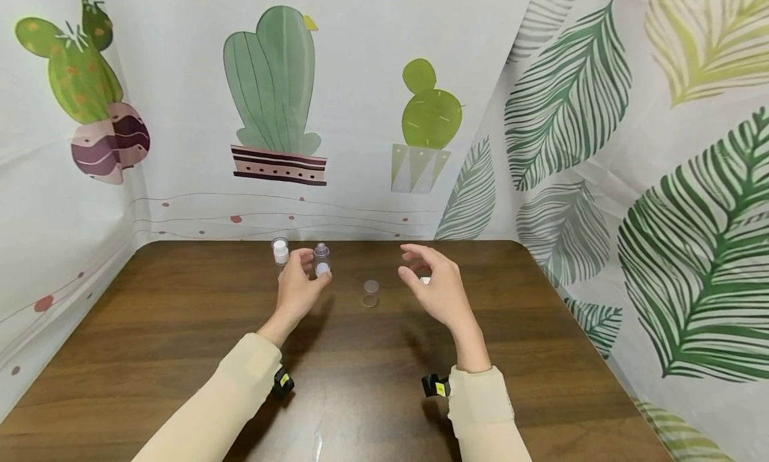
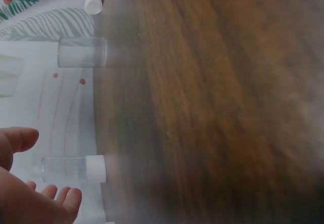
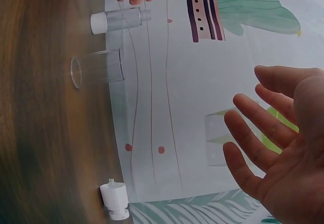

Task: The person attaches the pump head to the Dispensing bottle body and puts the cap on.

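A small clear bottle (image 1: 322,256) with a white base stands upright on the table, its narrow neck uncovered. My left hand (image 1: 300,285) is beside it, thumb and fingers spread apart around it; in the left wrist view the bottle (image 2: 66,169) shows between the thumb and the fingers, apparently untouched. On the right, my right hand (image 1: 440,285) hovers with loosely bent fingers, holding nothing. Behind it sits a white pump top (image 3: 115,196), mostly hidden in the head view. Between the hands stands a clear open cylinder (image 3: 97,68), like a cover.
Left of the bottle is another small clear container with a white part (image 1: 280,252), near the back edge. A brown wooden table (image 1: 360,382) meets a printed cloth wall (image 1: 360,115) behind it and more cloth at both sides.
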### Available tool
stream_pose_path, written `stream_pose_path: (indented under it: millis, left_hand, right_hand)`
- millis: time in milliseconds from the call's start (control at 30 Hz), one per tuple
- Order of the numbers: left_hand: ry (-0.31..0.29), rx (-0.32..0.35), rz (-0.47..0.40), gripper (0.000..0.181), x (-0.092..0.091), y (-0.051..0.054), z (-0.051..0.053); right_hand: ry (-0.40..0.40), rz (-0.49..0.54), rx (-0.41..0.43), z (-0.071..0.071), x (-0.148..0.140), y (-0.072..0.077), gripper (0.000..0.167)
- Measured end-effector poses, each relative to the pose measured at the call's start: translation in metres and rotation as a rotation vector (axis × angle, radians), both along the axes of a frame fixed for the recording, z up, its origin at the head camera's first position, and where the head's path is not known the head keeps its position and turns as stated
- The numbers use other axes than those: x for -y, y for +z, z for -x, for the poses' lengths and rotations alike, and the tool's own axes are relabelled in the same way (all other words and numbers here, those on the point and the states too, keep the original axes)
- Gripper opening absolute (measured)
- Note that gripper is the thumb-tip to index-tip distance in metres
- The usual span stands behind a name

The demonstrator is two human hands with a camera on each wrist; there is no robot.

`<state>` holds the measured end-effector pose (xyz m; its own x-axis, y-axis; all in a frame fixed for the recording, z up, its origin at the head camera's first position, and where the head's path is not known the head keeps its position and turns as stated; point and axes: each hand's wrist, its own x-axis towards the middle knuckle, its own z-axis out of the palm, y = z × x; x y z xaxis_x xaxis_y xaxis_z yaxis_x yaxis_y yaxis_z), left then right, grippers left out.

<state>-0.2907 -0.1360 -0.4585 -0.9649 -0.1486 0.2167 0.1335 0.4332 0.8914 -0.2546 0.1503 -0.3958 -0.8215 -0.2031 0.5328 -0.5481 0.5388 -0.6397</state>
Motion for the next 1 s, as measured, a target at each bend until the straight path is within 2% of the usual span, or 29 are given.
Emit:
stream_pose_path:
  millis: [300,500,633,1000]
  left_hand:
    - [0.024,0.052,0.015,0.071,-0.003,-0.004,0.010]
    - [0.020,0.075,0.036,0.073,-0.002,-0.009,0.018]
    - [0.022,0.083,0.036,0.072,-0.002,-0.010,0.022]
    - [0.002,0.089,0.071,0.057,-0.003,-0.014,0.030]
  right_hand:
    - [0.005,0.012,0.008,0.001,-0.002,0.001,0.036]
    - [0.001,0.019,0.025,0.000,-0.003,0.001,0.035]
    - [0.013,0.037,0.031,-0.001,-0.002,0.002,0.035]
    - [-0.014,0.023,0.039,0.000,-0.005,0.003,0.035]
